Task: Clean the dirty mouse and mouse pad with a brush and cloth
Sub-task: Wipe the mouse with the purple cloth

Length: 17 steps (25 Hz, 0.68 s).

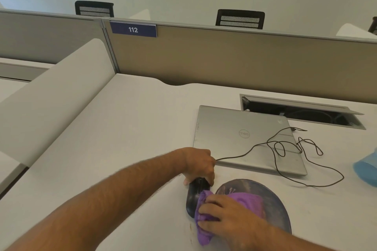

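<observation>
On desk: one mouse, one cloth.

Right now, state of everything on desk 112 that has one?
left hand: grips front of mouse
mouse: on desk, held, being wiped
right hand: presses cloth on mouse
cloth: bunched, over mouse and pad
mouse pad: flat, smudged
laptop: closed
cable: loose, looped
desk hatch: open

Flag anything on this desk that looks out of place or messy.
The mouse cable sprawls in loose loops across the closed laptop lid. Brownish smudges mark the desk beside the mouse pad. The desk's cable hatch stands open.
</observation>
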Available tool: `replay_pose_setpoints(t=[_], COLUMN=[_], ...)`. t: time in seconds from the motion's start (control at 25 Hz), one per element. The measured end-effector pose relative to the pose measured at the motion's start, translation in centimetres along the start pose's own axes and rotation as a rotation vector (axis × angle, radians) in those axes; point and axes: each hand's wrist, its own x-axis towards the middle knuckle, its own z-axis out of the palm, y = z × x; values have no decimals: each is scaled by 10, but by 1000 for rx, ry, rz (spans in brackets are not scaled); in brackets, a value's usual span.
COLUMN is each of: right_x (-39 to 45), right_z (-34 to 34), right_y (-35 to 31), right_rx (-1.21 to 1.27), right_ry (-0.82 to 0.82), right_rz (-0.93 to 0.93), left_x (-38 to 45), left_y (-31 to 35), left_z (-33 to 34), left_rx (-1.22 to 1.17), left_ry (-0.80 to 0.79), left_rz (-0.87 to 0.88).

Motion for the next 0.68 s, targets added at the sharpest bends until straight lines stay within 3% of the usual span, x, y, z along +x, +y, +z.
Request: replay_pose_setpoints(t=[0.16,0.28,0.44,0.56,0.68], right_x=[2,4,0,1,4], right_z=[-2,1,4,10,12], right_y=[6,7,7,6,2], right_rx=[142,180,135,143,127], right_ry=[121,206,210,162,173], right_rz=[103,186,184,179,174], left_x=[-2,-12,-45,-61,-54], left_y=[2,7,30,68,85], left_z=[2,7,44,81,102], left_rx=[3,-89,-483,-807,-890], left_ry=[18,105,304,435,578], left_rz=[-13,-155,-467,-593,-670])
